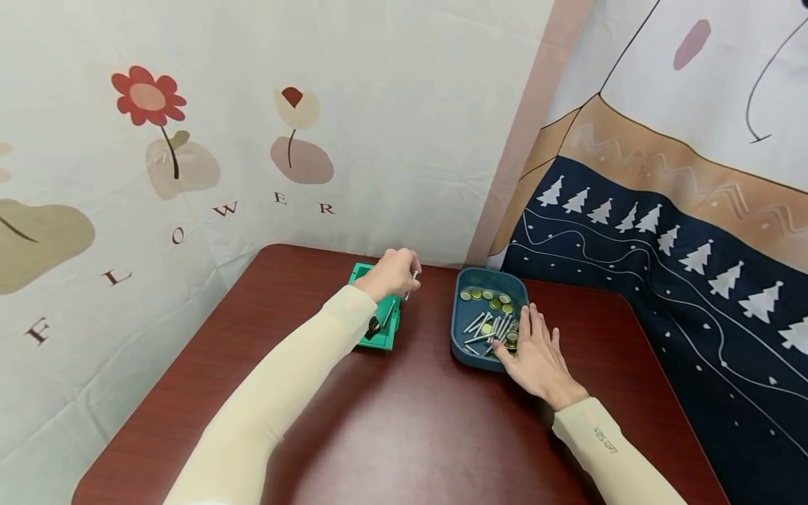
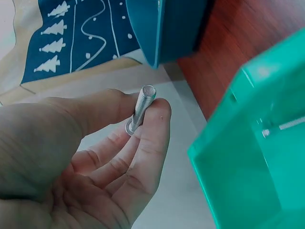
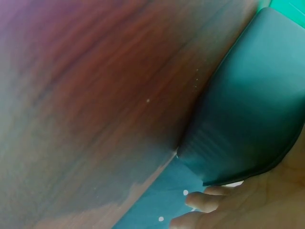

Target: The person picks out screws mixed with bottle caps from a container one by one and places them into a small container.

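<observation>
My left hand [image 1: 393,272] is raised over the far end of a green box [image 1: 377,343]. Between its thumb and fingertips it pinches a silver bolt [image 2: 142,106], threaded end toward the camera in the left wrist view. Another bolt [image 2: 291,124] lies inside the green box. To the right stands a dark blue tray [image 1: 459,353] holding several loose bolts [image 1: 481,338] and several round yellow-green and silver pieces [image 1: 488,294]. With fingers straight, my right hand [image 1: 536,356] rests along the tray's right rim, the thumb reaching over its near corner.
Both containers stand on a reddish-brown wooden table [image 1: 404,428], near its far edge. A pale cloth with flower prints [image 1: 404,126] hangs behind it. Dark blue cloth with white trees [image 1: 631,280] hangs along the right side.
</observation>
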Tool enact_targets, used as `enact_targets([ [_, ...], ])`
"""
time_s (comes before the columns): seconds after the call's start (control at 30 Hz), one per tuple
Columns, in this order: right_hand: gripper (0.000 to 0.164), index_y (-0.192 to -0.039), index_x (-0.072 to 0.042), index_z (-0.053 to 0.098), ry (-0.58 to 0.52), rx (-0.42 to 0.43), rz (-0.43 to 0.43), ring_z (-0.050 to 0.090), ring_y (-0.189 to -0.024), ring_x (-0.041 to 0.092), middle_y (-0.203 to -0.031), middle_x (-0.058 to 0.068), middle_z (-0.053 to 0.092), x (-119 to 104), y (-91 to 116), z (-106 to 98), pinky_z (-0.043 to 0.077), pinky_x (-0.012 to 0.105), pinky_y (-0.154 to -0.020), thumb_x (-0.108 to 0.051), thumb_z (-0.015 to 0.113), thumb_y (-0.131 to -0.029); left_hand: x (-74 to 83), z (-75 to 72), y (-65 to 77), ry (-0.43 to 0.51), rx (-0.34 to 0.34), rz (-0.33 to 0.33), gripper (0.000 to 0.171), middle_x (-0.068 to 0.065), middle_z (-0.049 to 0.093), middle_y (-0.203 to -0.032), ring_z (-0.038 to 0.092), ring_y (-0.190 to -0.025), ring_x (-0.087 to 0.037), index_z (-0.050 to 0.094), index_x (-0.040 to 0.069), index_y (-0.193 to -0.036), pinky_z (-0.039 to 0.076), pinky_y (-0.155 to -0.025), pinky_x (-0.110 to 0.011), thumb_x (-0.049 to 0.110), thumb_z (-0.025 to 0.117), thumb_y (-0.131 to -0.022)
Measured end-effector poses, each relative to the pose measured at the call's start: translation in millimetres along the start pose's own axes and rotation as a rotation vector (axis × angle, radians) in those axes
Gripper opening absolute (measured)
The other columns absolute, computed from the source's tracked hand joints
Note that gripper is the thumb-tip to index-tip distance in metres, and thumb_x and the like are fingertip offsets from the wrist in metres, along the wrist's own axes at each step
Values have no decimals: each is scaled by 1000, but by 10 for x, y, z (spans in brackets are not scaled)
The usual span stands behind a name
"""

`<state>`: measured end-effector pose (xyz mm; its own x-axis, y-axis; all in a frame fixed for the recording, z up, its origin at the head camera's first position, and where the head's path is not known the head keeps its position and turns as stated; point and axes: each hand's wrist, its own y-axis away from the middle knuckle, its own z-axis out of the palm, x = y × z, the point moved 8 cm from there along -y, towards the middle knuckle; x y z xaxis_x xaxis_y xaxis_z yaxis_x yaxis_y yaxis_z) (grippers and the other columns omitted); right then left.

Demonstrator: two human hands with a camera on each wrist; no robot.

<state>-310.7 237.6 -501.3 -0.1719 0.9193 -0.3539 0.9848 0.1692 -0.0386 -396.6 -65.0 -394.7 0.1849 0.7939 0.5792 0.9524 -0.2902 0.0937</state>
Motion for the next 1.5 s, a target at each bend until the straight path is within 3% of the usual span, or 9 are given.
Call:
enact_targets([
  [0.23, 113, -183, 9, 8, -7, -6, 3, 15, -177, 64, -194, 33, 4, -10, 3, -8, 8, 87, -139, -66, 57, -115, -265, -111, 47, -42, 24, -44, 28, -20, 76, -127, 83, -88, -31, 72, 2, -139, 63, -86, -38, 10, 75, -112],
  [0.37, 112, -183, 9, 8, -9, -4, 8, 15, -177, 64, -194, 33, 4, -8, 4, -12, 8, 87, -139, -66, 58, -115, -401, -136, 66, -42, 27, -63, 28, -22, 76, -132, 80, -83, -26, 71, 0, -139, 64, -88, -41, 8, 72, -112],
  [0.7, 111, -183, 9, 9, 1, 7, 10, 16, -177, 63, -193, 33, 6, 21, 8, -5, 9, 87, -139, -64, 59, -115, -576, -131, 57, -65, -12, -90, 30, -22, 79, -119, 85, -89, -34, 70, -4, -141, 68, -101, -47, 7, 70, -113],
  [0.83, 112, -183, 9, 9, -2, 8, 8, 15, -177, 63, -194, 33, 5, 18, -2, -9, 9, 87, -139, -65, 59, -115, -659, -88, 15, -89, -34, -119, 28, -24, 80, -125, 86, -87, -31, 72, -3, -139, 70, -105, -47, 7, 74, -113],
  [1.0, 111, -183, 9, 9, -8, 9, 8, 14, -177, 63, -194, 33, 6, 13, -4, -4, 9, 86, -140, -64, 59, -115, -725, -11, -26, -113, -67, -135, 28, -25, 79, -139, 86, -79, -25, 76, -3, -139, 73, -96, -44, 6, 75, -113],
  [1.13, 111, -183, 9, 10, -1, 19, -1, 16, -177, 63, -193, 34, 7, 11, -13, -7, 10, 87, -139, -63, 60, -115, -733, 57, -65, -121, -107, -145, 30, -26, 82, -136, 86, -78, -29, 77, -5, -140, 74, -87, -44, 2, 72, -111],
  [1.3, 110, -183, 9, 12, 9, 45, -14, 17, -177, 62, -193, 33, 9, 14, -39, -6, 12, 86, -139, -63, 59, -115, -805, 169, -228, -187, -181, -198, 16, -22, 86, -107, 84, -68, -27, 87, -3, -108, 68, -66, -35, -1, 70, -108],
  [1.37, 110, -183, 9, 12, 6, 39, -12, 17, -177, 62, -194, 33, 8, 20, -43, 12, 11, 86, -139, -64, 59, -115, -947, 267, -380, -200, -210, -197, 20, -19, 82, -88, 79, -59, -23, 85, 0, -93, 63, -58, -31, -2, 70, -107],
  [1.5, 111, -183, 8, 10, 8, 27, 1, 15, -178, 62, -194, 32, 7, 46, -32, 10, 10, 86, -140, -65, 59, -115, -1000, 369, -529, -212, -249, -227, 18, -18, 80, -83, 79, -58, -23, 83, 1, -92, 66, -60, -34, -4, 72, -105],
])
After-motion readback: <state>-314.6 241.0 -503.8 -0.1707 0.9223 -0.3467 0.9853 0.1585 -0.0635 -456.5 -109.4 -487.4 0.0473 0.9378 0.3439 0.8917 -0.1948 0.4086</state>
